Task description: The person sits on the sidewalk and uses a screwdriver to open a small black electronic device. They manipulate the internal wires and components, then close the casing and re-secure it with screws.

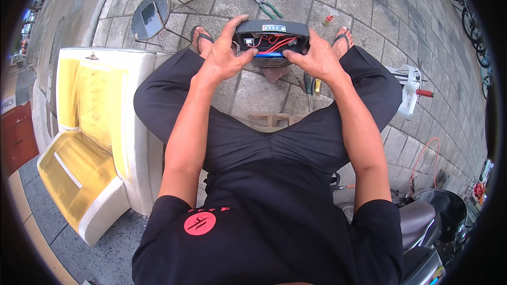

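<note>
Between my two hands is a black plastic case (253,25) with a small indicator panel on its upper shell, held above the pavement between my knees. Its shells stand apart, and red wires (277,46), a white connector (248,42) and a strip of blue show in the gap. My left hand (224,57) grips the left end, fingers at the upper shell and thumb on the lower edge. At the opposite end my right hand (315,58) grips likewise, its fingers partly hidden. Below lie a dark-handled screwdriver (308,83) and a yellow-handled screwdriver (317,86).
Green-handled pliers (270,7) and a small red-capped bottle (328,20) lie beyond the case. At left are a round stool (150,20) and a yellow-and-white padded seat (84,95). A white plastic tray (407,95) with a red-handled tool sits right; a scooter (422,221) stands lower right.
</note>
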### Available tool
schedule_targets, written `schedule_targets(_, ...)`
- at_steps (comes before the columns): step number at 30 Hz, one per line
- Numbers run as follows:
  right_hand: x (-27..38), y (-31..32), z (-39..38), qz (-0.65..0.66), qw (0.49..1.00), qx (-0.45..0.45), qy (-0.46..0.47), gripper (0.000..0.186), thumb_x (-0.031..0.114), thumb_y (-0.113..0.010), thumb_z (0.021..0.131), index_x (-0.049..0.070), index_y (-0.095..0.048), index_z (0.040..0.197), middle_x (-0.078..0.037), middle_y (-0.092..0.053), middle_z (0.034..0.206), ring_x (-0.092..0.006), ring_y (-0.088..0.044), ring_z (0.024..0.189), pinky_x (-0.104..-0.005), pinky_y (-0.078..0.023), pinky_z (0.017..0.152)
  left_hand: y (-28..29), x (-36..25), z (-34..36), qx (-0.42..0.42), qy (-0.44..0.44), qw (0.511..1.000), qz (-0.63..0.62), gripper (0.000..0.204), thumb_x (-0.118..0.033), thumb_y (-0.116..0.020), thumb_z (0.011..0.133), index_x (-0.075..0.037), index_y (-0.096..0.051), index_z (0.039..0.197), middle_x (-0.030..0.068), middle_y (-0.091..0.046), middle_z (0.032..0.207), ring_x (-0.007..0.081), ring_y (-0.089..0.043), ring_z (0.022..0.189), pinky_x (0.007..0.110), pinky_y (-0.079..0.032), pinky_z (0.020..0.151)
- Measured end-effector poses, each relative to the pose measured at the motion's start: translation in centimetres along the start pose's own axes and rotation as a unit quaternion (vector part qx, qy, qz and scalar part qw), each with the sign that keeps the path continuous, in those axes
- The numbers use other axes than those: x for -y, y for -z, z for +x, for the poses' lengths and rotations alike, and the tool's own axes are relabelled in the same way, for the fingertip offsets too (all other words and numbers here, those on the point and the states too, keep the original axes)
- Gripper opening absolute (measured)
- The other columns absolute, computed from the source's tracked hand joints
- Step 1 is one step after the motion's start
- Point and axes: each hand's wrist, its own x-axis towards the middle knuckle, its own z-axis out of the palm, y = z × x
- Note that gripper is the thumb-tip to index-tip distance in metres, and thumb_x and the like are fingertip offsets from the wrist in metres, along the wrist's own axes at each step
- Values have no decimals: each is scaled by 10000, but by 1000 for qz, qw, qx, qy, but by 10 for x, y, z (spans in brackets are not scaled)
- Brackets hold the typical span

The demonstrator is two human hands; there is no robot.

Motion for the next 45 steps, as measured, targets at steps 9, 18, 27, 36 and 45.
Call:
schedule_targets(9,6,3,0,-17,1000,13,-15,820,440,-895,841,-71,-616,1418,-313,-773,1241,-460,-754,1200,-490,-577,1058,2,-2,3,-9,-46,995,86,885,-114,-903,888,-77,-437,1640,192,-714,1346,258,-714,1213,392,-572,1058)
schedule_targets(18,-3,-1,-3,-27,1000,4,14,855,448,-921,859,-39,-574,1470,-245,-773,1199,-369,-750,1106,-436,-578,988,4,-6,1,-16,-53,992,116,898,-156,-904,878,-121,-430,1640,202,-743,1341,349,-732,1226,440,-463,1177)
schedule_targets(27,-2,-2,-1,-10,1000,-2,-5,837,467,-897,875,-58,-593,1452,-262,-772,1235,-376,-753,1158,-440,-570,1028,3,-9,1,-8,-31,993,111,891,-154,-899,897,-111,-415,1645,192,-737,1330,292,-720,1230,427,-482,1154)
schedule_targets(36,6,-2,-1,-38,999,7,-19,783,419,-900,877,-55,-606,1426,-249,-780,1237,-373,-763,1152,-438,-574,1028,2,5,2,-9,-42,994,96,887,-197,-899,904,-125,-410,1641,194,-736,1353,328,-701,1291,470,-388,1242)
schedule_targets(45,5,-1,-4,0,1000,-10,16,817,437,-884,870,-74,-594,1437,-309,-762,1291,-448,-745,1234,-485,-573,1077,9,-10,2,0,-32,980,198,895,-298,-903,895,-151,-429,1640,178,-721,1427,386,-668,1351,537,-246,1287)
